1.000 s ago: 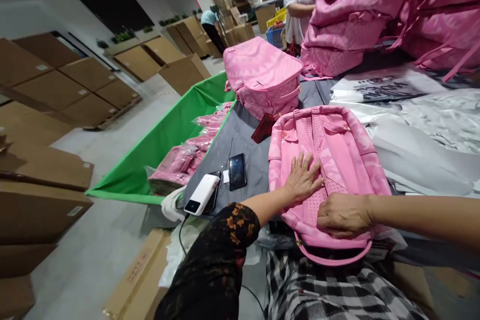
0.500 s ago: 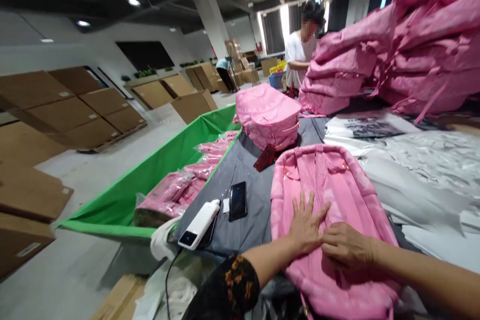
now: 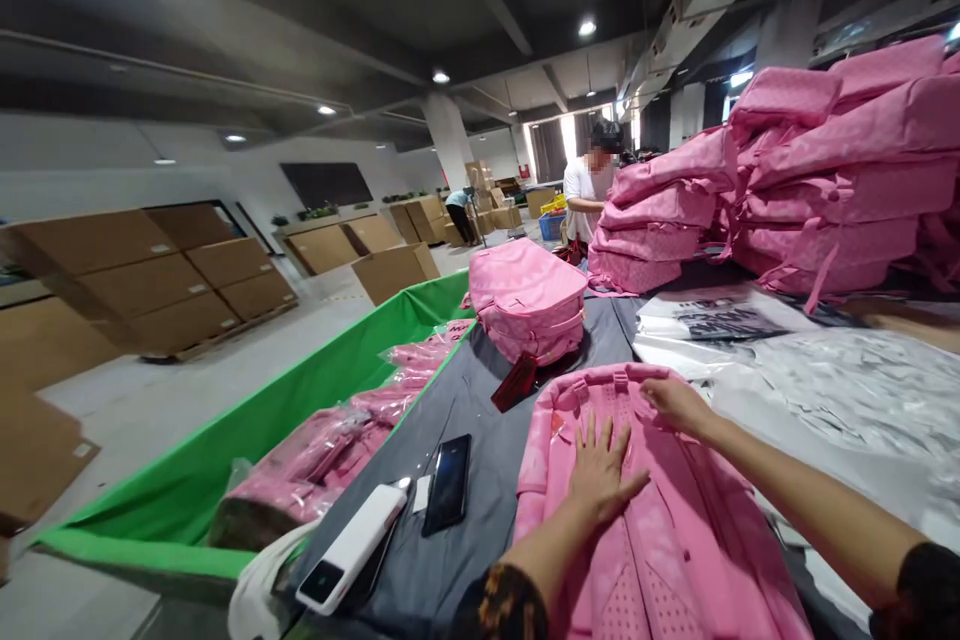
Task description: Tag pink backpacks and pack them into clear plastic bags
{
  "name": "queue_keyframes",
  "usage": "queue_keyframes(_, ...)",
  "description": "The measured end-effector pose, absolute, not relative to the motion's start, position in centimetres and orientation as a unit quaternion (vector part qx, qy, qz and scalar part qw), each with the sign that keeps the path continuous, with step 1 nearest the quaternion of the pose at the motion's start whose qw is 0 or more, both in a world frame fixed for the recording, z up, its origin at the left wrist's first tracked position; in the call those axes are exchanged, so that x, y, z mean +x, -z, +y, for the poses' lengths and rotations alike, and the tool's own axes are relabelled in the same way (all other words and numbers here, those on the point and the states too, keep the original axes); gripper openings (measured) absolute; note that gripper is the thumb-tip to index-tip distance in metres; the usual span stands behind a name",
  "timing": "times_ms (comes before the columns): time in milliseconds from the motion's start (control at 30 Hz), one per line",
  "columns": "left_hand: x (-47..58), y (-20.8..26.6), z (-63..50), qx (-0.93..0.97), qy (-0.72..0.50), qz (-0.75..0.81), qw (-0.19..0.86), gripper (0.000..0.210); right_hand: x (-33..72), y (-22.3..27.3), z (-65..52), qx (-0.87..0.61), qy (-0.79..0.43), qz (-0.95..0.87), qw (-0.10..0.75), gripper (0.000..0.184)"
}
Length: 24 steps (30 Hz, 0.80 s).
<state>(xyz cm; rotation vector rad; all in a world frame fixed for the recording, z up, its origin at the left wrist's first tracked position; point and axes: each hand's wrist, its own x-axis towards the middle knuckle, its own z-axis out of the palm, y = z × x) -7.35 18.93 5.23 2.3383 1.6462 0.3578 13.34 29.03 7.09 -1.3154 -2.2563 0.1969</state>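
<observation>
A pink backpack (image 3: 679, 530) lies in front of me on the grey-covered table (image 3: 487, 385), its padded back and shoulder straps facing up. My left hand (image 3: 602, 472) rests flat on its left part with the fingers spread. Near the upper right rim my right hand (image 3: 679, 407) is closed, its fingers curled onto the backpack; exactly which part they grip is hidden. Beyond stands another pink backpack (image 3: 529, 295), with a dark red tag (image 3: 515, 382) lying beside it.
A white power bank (image 3: 352, 550) and a black phone (image 3: 448, 485) lie to the left. Past the table edge, a green bin (image 3: 142, 500) holds bagged pink goods. Clear plastic bags (image 3: 847, 400) and stacked pink backpacks (image 3: 847, 180) are on the right. A person (image 3: 585, 185) works behind.
My right hand has moved from the middle of the backpack, beside my left hand, up to its upper right rim. My left hand stays spread on the backpack. The view has tilted upward.
</observation>
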Motion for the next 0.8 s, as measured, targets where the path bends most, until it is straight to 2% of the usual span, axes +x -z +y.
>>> queue_keyframes(100,-7.7,-3.7,18.7,0.792,-0.128,0.571,0.174,0.087,16.6,-9.4,34.9,-0.568,-0.066,-0.779,0.256,0.029)
queue_keyframes(200,-8.0,-3.9,18.3,0.787,-0.143,0.570,0.186,0.084,19.3,-9.4,39.9,-0.645,-0.074,-0.727,0.223,0.020)
queue_keyframes(333,-8.2,-3.6,18.7,0.779,-0.138,0.576,0.208,0.087,20.5,-5.8,43.8,-0.696,-0.093,-0.685,0.195,0.014)
queue_keyframes(533,-8.6,-2.1,19.3,0.773,-0.117,0.587,0.211,0.089,20.8,-1.3,45.3,-0.731,-0.129,-0.641,0.197,0.024)
queue_keyframes(667,-8.6,-2.3,19.2,0.773,-0.118,0.591,0.199,0.088,21.8,-2.3,46.3,-0.761,-0.138,-0.594,0.220,0.023)
queue_keyframes(800,-8.6,-2.3,19.2,0.776,-0.116,0.590,0.191,0.086,23.3,-5.8,46.9,-0.800,-0.108,-0.521,0.278,0.027)
